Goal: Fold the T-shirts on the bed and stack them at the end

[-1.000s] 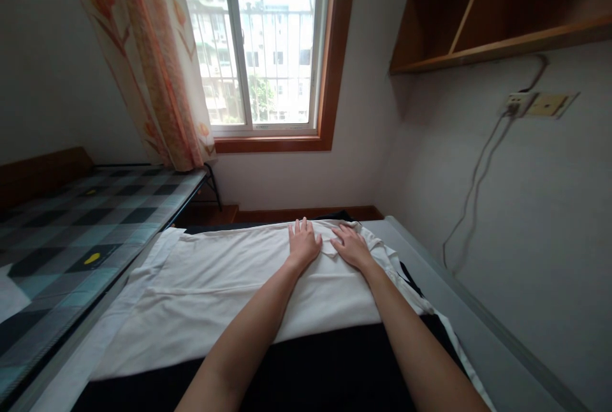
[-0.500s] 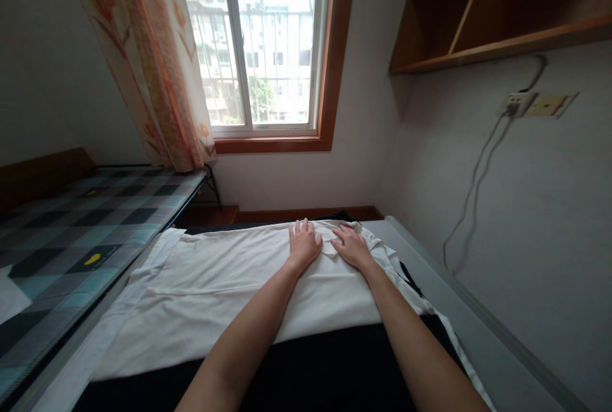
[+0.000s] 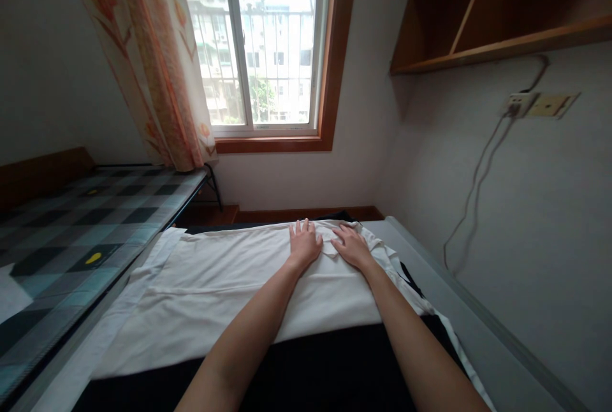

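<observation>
A white garment lies spread and partly folded over black cloth. My left hand rests flat on the far part of the white fabric, its fingers spread and pointing away from me. Just to the right, my right hand also lies on it, fingers apart and angled to the left. A small folded flap of white cloth shows between the two hands. Neither hand grips anything. Under the white garment, more white fabric sticks out at the left edge, and dark cloth shows along the far edge.
The cloths lie on a grey surface along the right wall. To the left stands a bed with a checked mattress and a white sheet of paper. A wooden shelf juts out at upper right. A cable hangs from the socket.
</observation>
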### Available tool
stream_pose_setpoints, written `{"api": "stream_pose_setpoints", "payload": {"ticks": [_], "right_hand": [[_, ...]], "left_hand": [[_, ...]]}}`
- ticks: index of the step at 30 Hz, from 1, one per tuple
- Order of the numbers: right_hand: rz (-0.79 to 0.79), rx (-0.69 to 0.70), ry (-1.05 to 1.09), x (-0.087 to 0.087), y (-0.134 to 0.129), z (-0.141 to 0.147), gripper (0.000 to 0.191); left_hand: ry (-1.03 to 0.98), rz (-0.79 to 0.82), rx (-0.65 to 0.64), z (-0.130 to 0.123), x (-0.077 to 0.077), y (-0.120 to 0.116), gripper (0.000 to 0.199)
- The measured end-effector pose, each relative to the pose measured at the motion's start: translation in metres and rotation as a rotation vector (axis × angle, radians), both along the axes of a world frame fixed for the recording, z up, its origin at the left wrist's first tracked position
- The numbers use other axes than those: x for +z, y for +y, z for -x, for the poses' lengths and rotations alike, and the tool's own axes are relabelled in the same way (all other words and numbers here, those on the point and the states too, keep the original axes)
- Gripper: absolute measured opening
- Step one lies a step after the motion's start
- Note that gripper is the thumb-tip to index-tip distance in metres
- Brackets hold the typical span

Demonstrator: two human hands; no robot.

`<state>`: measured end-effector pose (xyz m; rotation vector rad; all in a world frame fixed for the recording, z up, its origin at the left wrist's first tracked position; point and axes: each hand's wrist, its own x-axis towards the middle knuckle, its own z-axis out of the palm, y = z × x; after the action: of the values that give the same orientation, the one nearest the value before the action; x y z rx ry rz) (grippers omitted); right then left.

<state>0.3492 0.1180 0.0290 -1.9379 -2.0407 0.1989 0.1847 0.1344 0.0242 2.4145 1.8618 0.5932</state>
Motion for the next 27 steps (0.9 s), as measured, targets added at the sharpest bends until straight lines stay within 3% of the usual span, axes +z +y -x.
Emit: {"api": "stream_pose_setpoints", "payload": {"ticks": [27], "right_hand": [[-0.011,-0.003,-0.017,0.001,-0.001,0.0009,0.048]], "left_hand": [[-0.009,0.003,-0.012,0.0001,-0.001,0.0017,0.056]]}}
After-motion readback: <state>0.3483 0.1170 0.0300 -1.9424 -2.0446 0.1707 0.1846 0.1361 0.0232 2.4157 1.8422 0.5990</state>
